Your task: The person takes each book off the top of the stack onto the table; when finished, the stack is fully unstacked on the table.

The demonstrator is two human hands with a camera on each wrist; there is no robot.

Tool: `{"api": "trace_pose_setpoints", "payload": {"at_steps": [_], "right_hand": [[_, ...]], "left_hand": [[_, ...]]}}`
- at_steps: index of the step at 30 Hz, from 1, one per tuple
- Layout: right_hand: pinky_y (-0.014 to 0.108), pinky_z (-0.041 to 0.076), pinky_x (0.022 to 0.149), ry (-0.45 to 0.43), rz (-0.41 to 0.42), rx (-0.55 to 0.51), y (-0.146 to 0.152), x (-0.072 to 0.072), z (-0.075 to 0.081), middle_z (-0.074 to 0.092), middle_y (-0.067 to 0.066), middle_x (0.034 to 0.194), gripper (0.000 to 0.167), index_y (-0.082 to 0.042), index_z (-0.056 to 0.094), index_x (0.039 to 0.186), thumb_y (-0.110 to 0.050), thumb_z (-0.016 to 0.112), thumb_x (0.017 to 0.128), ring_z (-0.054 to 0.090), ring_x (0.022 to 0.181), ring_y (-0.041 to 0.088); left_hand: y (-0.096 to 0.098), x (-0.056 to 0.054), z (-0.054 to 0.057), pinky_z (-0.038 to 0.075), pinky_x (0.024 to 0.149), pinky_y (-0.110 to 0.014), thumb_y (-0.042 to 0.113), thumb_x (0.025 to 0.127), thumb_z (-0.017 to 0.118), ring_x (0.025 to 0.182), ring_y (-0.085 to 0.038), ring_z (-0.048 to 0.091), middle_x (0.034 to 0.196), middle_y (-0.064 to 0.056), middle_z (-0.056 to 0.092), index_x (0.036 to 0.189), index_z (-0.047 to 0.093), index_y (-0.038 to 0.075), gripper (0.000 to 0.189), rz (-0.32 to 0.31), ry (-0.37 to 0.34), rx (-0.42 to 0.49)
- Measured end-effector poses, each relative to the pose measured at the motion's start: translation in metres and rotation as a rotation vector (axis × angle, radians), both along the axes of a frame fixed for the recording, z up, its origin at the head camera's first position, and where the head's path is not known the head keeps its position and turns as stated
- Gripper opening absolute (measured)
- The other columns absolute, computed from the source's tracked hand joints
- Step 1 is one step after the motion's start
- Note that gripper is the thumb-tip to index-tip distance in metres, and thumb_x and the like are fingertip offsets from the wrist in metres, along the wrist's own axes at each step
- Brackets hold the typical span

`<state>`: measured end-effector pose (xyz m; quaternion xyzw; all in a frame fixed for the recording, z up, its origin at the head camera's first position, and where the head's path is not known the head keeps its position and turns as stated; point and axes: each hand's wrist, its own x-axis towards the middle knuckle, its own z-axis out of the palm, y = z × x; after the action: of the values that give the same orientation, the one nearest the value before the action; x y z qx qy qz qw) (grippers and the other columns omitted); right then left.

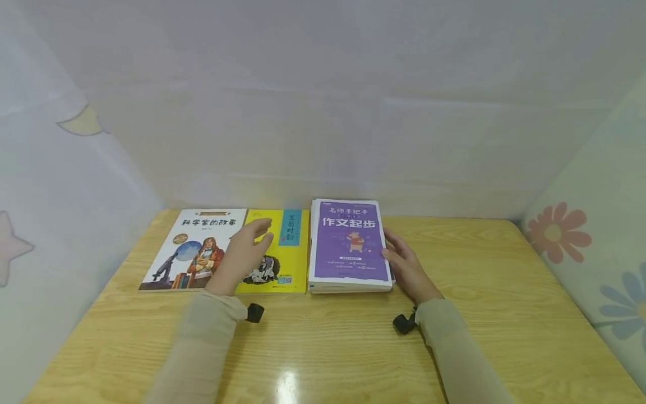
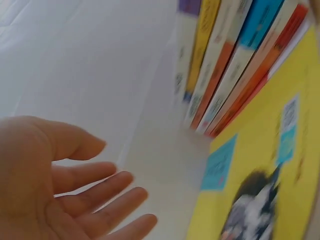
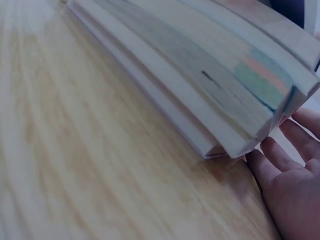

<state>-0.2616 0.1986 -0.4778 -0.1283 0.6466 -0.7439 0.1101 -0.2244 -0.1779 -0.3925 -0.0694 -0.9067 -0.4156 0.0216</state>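
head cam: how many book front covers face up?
3: white book at left, yellow book in the middle, purple book at right, atop a stack. Front covers beneath it are hidden.

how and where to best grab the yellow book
Probably pinch the near edge of the yellow book, coming from the person's side: it lies flat, with the white book on its left and the book stack on its right.
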Motion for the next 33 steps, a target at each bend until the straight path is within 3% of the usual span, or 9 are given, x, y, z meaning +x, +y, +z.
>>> {"api": "trace_pose_setpoints", "payload": {"at_steps": [6,12,18,25,28,33], "right_hand": [[0.031,0.046,0.107,-0.002,0.001,-0.024,0.001,0.002,0.002,0.023,0.003,0.167,0.066,-0.017,0.027,0.161,-0.021,0.06,0.104,0.031,0.149,0.03],[0.032,0.048,0.105,-0.022,0.0,-0.048,0.002,0.003,0.002,0.027,0.007,0.165,0.066,-0.015,0.028,0.161,-0.017,0.059,0.103,0.039,0.143,0.028],[0.034,0.054,0.098,-0.069,0.002,-0.074,0.004,0.002,0.004,0.033,0.015,0.16,0.066,-0.015,0.027,0.162,-0.015,0.055,0.103,0.055,0.128,0.022],[0.028,0.058,0.085,-0.082,-0.026,-0.003,0.009,0.002,0.005,0.031,0.02,0.159,0.069,-0.01,0.02,0.163,-0.01,0.043,0.098,0.063,0.108,0.015],[0.029,0.057,0.087,-0.089,0.006,0.002,0.011,0.003,0.007,0.029,0.02,0.16,0.07,-0.009,0.019,0.163,-0.01,0.044,0.098,0.063,0.111,0.016],[0.043,0.059,0.087,-0.145,0.039,0.025,0.016,0.005,0.016,0.042,0.022,0.15,0.06,-0.018,0.029,0.16,-0.016,0.048,0.103,0.066,0.109,0.028]], "left_hand": [[0.037,-0.001,-0.014,0.037,0.115,-0.053,0.023,0.107,0.05,0.142,-0.035,0.042,0.157,-0.015,0.042,0.154,0.039,0.005,0.052,-0.074,-0.036,0.19],[0.055,0.0,-0.028,0.031,0.117,-0.055,0.026,0.107,0.051,0.149,-0.036,0.031,0.165,-0.014,0.026,0.16,0.027,0.007,0.061,-0.149,-0.184,0.284],[0.062,-0.001,-0.037,0.031,0.117,-0.055,0.027,0.106,0.053,0.148,-0.039,0.031,0.164,-0.016,0.028,0.16,0.026,0.007,0.063,-0.142,-0.27,0.361],[0.068,-0.001,-0.044,0.032,0.117,-0.053,0.031,0.102,0.062,0.149,-0.039,0.029,0.163,-0.018,0.028,0.161,0.023,0.011,0.074,-0.13,-0.321,0.456],[0.069,-0.001,-0.046,0.03,0.118,-0.053,0.03,0.101,0.064,0.15,-0.037,0.027,0.164,-0.017,0.029,0.161,0.024,0.012,0.074,-0.104,-0.34,0.503],[0.068,0.0,-0.046,0.028,0.12,-0.051,0.03,0.101,0.064,0.151,-0.035,0.027,0.163,-0.013,0.03,0.161,0.026,0.014,0.073,-0.1,-0.344,0.529]]}}
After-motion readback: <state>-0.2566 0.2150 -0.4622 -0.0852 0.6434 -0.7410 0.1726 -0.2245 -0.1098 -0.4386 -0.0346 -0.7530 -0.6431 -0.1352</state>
